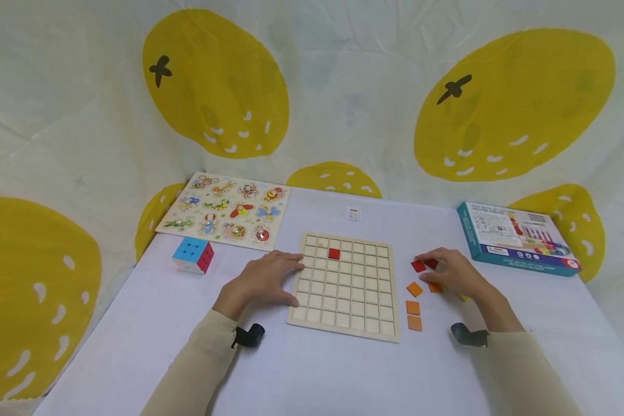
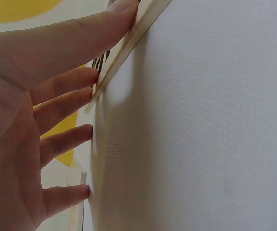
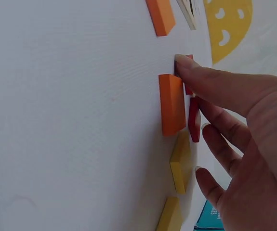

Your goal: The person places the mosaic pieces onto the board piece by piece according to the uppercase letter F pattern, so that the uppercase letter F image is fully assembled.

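My left hand (image 1: 267, 280) rests at the left edge of a wooden grid board (image 1: 343, 335), thumb on the rim and fingers spread in the left wrist view. One red tile (image 1: 334, 253) lies in a cell near the board's top. To the right of the board, my right hand (image 1: 455, 271) pinches a loose red tile (image 1: 418, 266) between thumb and index finger. Another red tile (image 3: 194, 120) is under its fingers. An orange tile (image 3: 173, 105) lies beside the thumb, and yellow tiles (image 3: 180, 163) are near the palm.
More orange tiles (image 1: 413, 323) lie along the board's right side. A bug-picture puzzle board (image 1: 223, 205) and a colour cube (image 1: 193, 254) stand at the left. A teal-edged box (image 1: 517, 237) lies at the back right. Behind the board is a small card (image 1: 353, 214).
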Tool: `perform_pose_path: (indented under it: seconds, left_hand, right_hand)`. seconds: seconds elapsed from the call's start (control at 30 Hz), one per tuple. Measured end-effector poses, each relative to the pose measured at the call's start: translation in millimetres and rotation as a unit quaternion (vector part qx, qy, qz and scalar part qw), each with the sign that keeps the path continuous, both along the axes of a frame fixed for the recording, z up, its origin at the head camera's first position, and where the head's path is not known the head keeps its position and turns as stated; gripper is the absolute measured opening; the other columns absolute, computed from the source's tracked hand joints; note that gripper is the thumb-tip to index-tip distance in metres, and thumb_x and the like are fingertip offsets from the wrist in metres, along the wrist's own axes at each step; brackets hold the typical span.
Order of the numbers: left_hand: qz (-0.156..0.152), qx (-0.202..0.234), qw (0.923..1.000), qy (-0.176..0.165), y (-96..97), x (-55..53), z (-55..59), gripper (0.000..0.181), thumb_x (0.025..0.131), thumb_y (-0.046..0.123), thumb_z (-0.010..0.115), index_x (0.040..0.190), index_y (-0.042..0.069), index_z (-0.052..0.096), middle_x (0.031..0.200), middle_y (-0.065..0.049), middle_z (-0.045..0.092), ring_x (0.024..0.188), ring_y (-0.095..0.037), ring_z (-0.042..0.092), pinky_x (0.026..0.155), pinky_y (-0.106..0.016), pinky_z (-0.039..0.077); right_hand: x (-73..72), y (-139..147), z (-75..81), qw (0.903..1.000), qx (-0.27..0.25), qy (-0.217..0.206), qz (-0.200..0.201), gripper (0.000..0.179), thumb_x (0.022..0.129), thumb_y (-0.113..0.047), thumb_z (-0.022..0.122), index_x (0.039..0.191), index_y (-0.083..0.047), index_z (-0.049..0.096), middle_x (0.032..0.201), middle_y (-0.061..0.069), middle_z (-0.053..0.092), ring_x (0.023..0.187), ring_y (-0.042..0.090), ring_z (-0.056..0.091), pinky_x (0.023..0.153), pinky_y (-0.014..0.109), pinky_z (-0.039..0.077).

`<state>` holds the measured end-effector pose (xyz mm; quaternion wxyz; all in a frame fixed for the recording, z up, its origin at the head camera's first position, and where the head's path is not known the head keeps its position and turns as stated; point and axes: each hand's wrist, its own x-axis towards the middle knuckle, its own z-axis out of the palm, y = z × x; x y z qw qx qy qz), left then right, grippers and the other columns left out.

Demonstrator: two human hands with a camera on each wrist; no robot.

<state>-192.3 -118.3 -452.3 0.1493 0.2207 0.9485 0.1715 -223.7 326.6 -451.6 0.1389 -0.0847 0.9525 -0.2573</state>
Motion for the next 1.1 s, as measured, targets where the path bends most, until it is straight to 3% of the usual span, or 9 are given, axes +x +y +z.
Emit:
perform_pose_path:
  seconds: [0.2, 0.67, 0.9, 1.1]
  left_hand:
    - [-0.001, -0.003, 1.0000, 0.008, -0.7, 0.8, 1.5, 0.078, 0.074, 0.051, 0.087, 0.144, 0.030, 0.058, 0.163, 0.016, 0.041, 0.151, -0.017, 0.038, 0.108, -0.060, 0.047]
    - [-0.005, 0.002, 0.9999, 0.011, -1.0, 0.6, 2.7, 0.079, 0.073, 0.051, 0.088, 0.143, 0.029, 0.059, 0.162, 0.015, 0.042, 0.150, -0.017, 0.039, 0.106, -0.059, 0.048]
    - [-0.005, 0.002, 0.9999, 0.012, -0.5, -0.1, 2.6, 0.079, 0.073, 0.051, 0.088, 0.143, 0.029, 0.059, 0.162, 0.015, 0.043, 0.150, -0.017, 0.040, 0.107, -0.059, 0.047]
    - [-0.006, 0.000, 0.9999, 0.010, -0.7, 0.2, 1.7, 0.078, 0.073, 0.051, 0.088, 0.143, 0.030, 0.059, 0.162, 0.015, 0.043, 0.149, -0.017, 0.040, 0.107, -0.058, 0.047]
  right_hand:
    - [-1.7, -3, -4.1, 0.9995, 0.010, 0.028, 0.006, 0.040, 0.092, -0.021, 0.075, 0.130, -0.009, 0.069, 0.127, 0.022, 0.064, 0.114, 0.034, 0.055, 0.099, 0.054, 0.056]
    - [-0.2, -11, -4.1, 0.9994, 0.006, 0.027, -0.022, 0.036, 0.091, -0.023, 0.078, 0.121, -0.005, 0.071, 0.126, 0.023, 0.064, 0.113, 0.036, 0.054, 0.097, 0.051, 0.059]
    - [1.1, -17, 6.7, 0.9982, -0.009, 0.000, -0.059, 0.045, 0.092, -0.033, 0.076, 0.130, -0.010, 0.067, 0.129, 0.023, 0.063, 0.115, 0.036, 0.052, 0.082, 0.029, 0.059]
    - [4.2, -24, 19.1, 0.9964, -0.051, 0.046, -0.049, 0.039, 0.094, -0.026, 0.075, 0.128, -0.010, 0.068, 0.125, 0.019, 0.069, 0.108, 0.031, 0.063, 0.076, 0.014, 0.056]
